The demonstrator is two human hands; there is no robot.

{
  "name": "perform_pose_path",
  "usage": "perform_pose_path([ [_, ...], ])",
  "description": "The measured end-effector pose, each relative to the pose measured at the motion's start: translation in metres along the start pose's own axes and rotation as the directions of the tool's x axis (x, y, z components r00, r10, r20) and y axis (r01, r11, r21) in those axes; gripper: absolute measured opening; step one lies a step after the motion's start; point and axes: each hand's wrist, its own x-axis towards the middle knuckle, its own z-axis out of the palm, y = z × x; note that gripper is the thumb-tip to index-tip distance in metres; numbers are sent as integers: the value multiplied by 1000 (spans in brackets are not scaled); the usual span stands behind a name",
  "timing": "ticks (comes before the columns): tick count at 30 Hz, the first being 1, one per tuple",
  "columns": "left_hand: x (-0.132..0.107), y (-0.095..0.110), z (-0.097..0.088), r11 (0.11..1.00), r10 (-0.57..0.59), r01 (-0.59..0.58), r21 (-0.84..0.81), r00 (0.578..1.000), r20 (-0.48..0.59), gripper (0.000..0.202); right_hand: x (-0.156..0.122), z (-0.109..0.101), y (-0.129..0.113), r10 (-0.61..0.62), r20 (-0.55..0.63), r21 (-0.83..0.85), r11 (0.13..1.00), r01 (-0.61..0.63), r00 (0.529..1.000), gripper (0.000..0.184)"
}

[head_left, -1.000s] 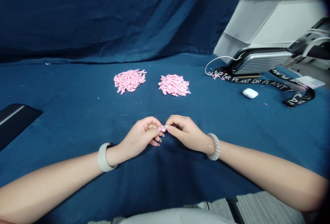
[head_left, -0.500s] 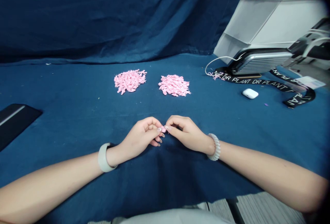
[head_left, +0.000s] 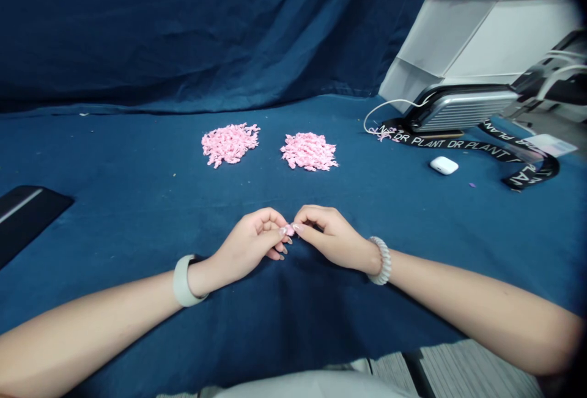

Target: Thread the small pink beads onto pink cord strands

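Observation:
Between the fingertips of both hands is a small pink piece (head_left: 290, 230), mostly covered by the fingers, so its exact kind is unclear. My left hand (head_left: 254, 236) pinches it from the left with thumb and forefinger, the other fingers curled beneath. From the right, my right hand (head_left: 332, 236) grips it with thumb and forefinger. Beyond the hands lie two heaps of similar-looking small pink pieces: a left heap (head_left: 229, 143) and a right heap (head_left: 309, 151). Both rest on the blue cloth (head_left: 151, 202).
At the right lie a white earbud case (head_left: 444, 165), a black lettered strap (head_left: 431, 140) and a silver ribbed device (head_left: 470, 110) with a white cable. A dark flat object (head_left: 32, 217) sits at the left edge. A blue curtain (head_left: 183, 31) hangs behind.
Hardly anything differs. Both hands keep their pinch on the pink piece, and the whole view has shifted very slightly.

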Motion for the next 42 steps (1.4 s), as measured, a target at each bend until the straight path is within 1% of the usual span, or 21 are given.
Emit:
perform_pose_path([
  [5, 0, 1, 0, 1000, 1, -1, 4, 1000, 4, 22, 0, 0, -1, 4, 5, 0, 1000, -4, 1000, 18],
  [11, -1, 2, 1, 1000, -1, 1, 7, 1000, 1, 24, -1, -1, -2, -7, 7, 5, 1000, 7, 1000, 28],
  [17, -1, 2, 2, 999, 6, -5, 54, 1000, -18, 29, -1, 1, 1, -11, -27, -42, 999, 10, 1000, 19],
  [21, -2, 4, 3, 998, 6, -4, 63, 999, -33, 28, -1, 3, 3, -20, -33, -60, 998, 18, 999, 18],
  [24, -3, 6, 4, 998, 2, 1, 57, 999, -45, 26, 0, 2, 3, 1, -40, -42, 999, -3, 999, 19],
  [29, -3, 9, 7, 998, -6, 9, 59, 998, -55, 28, 0, 2, 3, 39, -84, -12, 999, -41, 996, 19],
  [33, -2, 8, 6, 997, -6, 9, 74, 999, -49, 26, 0, 2, 5, 54, -100, 20, 998, -53, 994, 20],
  [37, -1, 7, 5, 995, 0, 3, 95, 999, -36, 26, 0, 3, 4, 67, -93, 49, 997, -63, 993, 22],
  [42, -1, 5, 4, 995, 3, 0, 101, 1000, -29, 26, -1, 3, 2, 84, -61, 133, 988, -75, 995, 21],
])
